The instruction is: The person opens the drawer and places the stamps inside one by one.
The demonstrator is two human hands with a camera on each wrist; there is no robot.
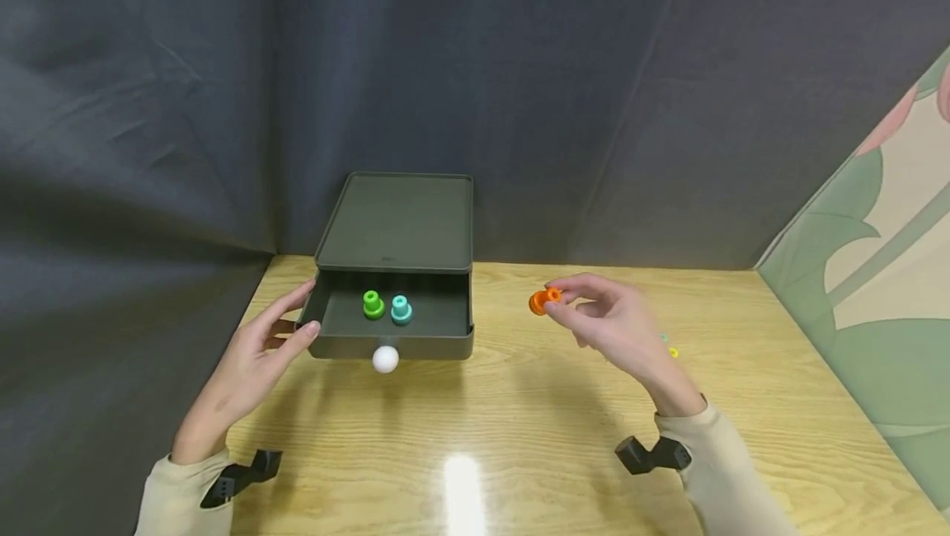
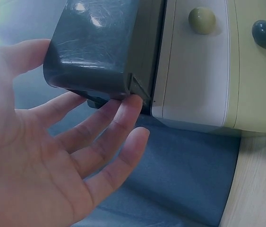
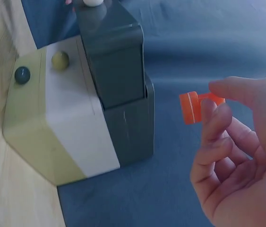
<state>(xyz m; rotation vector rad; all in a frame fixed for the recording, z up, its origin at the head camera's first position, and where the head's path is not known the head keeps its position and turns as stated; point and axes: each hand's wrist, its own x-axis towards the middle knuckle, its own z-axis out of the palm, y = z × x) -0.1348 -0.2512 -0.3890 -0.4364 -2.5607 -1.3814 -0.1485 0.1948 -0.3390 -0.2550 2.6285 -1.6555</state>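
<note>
The dark top drawer [image 1: 445, 346] of a small drawer box is pulled out, its white knob [image 1: 385, 359] facing me. Inside it stand a green stepped peg [image 1: 373, 305] and a turquoise one [image 1: 402, 310], side by side. My left hand [image 1: 256, 354] holds the drawer's left front corner, thumb at the front and fingers along the side. Right of the box, my right hand [image 1: 604, 322] pinches an orange stepped peg [image 3: 189, 108] between thumb and fingertips, raised above the table. The peg's narrower end is partly hidden by the fingers.
Below the dark drawer are a white drawer [image 2: 196, 71] and a yellow-green drawer [image 2: 258, 85], both closed, each with a round knob. Small yellow [image 1: 673, 352] and teal bits lie beyond my right wrist on the wooden table [image 1: 519, 453]. A dark curtain [image 1: 519, 107] hangs behind.
</note>
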